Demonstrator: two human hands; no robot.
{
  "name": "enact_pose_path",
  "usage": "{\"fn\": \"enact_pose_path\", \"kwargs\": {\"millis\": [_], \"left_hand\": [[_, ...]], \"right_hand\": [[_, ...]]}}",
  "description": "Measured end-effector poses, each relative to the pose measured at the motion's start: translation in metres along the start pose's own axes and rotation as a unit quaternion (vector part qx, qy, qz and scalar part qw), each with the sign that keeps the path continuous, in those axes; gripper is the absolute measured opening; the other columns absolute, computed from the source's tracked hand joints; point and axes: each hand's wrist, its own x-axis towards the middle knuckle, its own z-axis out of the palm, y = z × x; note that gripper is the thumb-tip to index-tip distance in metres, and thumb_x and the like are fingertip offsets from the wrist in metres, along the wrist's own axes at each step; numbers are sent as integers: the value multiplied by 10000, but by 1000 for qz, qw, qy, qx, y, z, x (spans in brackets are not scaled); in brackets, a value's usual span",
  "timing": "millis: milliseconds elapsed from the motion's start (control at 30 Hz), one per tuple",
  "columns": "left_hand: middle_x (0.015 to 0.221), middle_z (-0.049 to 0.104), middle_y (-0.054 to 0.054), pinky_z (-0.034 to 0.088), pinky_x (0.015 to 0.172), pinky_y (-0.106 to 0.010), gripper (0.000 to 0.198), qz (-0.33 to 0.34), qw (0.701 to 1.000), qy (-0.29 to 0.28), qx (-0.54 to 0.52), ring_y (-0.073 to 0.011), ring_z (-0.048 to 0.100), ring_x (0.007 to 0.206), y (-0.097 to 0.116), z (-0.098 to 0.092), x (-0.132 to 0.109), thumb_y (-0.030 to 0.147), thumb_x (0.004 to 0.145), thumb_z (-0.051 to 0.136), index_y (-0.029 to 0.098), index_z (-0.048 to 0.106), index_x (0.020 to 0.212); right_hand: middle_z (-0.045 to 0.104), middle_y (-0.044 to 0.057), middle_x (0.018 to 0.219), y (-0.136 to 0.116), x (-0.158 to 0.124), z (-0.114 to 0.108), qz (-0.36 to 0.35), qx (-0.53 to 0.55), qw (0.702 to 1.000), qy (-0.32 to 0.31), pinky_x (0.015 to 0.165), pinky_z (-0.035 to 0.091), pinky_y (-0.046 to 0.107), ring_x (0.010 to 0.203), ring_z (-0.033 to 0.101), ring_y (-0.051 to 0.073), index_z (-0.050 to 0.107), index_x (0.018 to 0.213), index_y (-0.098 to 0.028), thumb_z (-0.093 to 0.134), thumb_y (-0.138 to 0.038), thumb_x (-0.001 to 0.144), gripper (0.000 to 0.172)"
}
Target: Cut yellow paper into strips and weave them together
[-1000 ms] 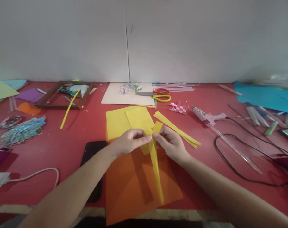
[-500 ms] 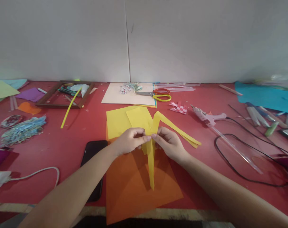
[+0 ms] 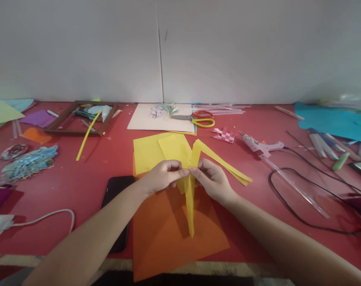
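My left hand point(image 3: 165, 174) and my right hand point(image 3: 212, 178) meet thumb to thumb, both closed on folded yellow paper strips point(image 3: 190, 210). One part of the strips hangs down toward me, narrowing to a point. Another part rises behind my right hand, bends and runs off to the right. My fingers hide the crossing between them. Beneath lies an orange paper sheet point(image 3: 168, 238), with yellow paper point(image 3: 144, 149) at its far end.
A black phone point(image 3: 118, 214) lies left of the orange sheet. Scissors point(image 3: 195, 118) rest on pale paper point(image 3: 139, 119) at the back. To the right are a pink checked woven paper piece point(image 3: 226, 136), a glue gun point(image 3: 262, 147) and its cord. A wooden frame point(image 3: 54, 126) holds small items.
Almost nothing differs. The hanging end of the yellow strips has shifted very slightly to the right; both hands keep the same hold.
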Motion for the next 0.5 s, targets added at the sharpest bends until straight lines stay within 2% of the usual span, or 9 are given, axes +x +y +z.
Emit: {"fn": "enact_pose_path", "kwargs": {"millis": [167, 333, 500], "left_hand": [[529, 445, 56, 300, 462, -227, 374, 9, 1000, 1, -13, -81, 440, 472, 1, 0, 1, 484, 813, 655, 190, 477, 665], [527, 442, 57, 290, 439, -216, 411, 24, 1000, 9, -5, -79, 430, 463, -1, -2, 1, 543, 815, 641, 190, 480, 678], [576, 499, 45, 243, 401, -224, 392, -7, 999, -22, 23, -76, 390, 448, 4, -1, -4, 568, 815, 632, 192, 534, 757]], "right_hand": [[468, -45, 555, -1, 0, 0, -2, 1, 1000, 4, 458, 410, 246, 494, 471, 113, 435, 670, -225, 626, -544, 846, 411], [497, -37, 570, -2, 1, -1, 14, 20, 1000, 4, 481, 406, 253, 508, 496, 120, 461, 687, -220, 637, -553, 835, 405], [514, -30, 596, 4, 2, -3, 15, 13, 1000, 20, 471, 395, 254, 510, 478, 119, 502, 723, -219, 630, -576, 830, 395]]}}
